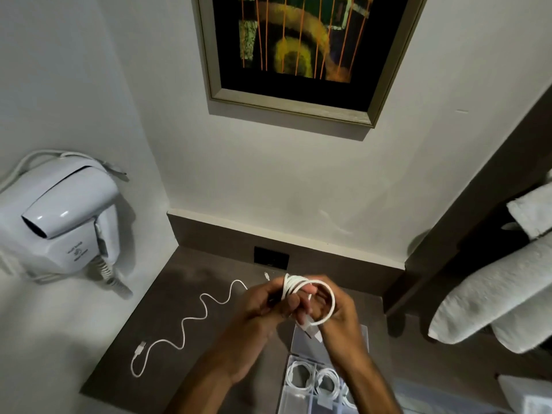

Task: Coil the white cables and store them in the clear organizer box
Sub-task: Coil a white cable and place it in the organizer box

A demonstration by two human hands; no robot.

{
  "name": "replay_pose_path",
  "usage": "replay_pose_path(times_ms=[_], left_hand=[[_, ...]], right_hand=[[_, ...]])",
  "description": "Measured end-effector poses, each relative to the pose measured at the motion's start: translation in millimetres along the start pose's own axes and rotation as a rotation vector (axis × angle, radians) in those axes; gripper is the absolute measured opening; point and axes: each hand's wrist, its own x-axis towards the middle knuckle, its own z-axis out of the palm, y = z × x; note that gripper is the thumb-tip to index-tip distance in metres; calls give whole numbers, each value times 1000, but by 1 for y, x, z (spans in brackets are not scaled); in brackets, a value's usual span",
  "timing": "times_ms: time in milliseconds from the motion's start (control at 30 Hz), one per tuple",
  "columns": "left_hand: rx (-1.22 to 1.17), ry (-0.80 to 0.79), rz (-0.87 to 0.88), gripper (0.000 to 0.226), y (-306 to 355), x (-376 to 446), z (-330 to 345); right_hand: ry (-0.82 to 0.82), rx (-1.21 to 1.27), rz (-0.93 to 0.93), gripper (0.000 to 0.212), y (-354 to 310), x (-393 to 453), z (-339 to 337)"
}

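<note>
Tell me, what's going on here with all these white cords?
A person is winding a white cable into a coil, held up between the left hand and right hand above a dark table. Another cable lies uncoiled on the table to the left. Just below the hands, the clear organizer box already holds several coiled cables.

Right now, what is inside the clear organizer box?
The clear organizer box holds coiled white cables in at least two compartments. The right forearm and the picture's edge hide the rest, so the total count is unclear.
</note>
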Motion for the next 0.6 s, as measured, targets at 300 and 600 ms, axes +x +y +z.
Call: replay_pose_path(times_ms=[300, 600], left_hand=[[141, 65, -48, 30, -2, -3, -14], [69, 85, -94, 20, -4, -4, -7]], right_hand=[[-74, 357, 321, 47, -6, -18, 1], [-11, 238, 205, 54, -23, -23, 4]])
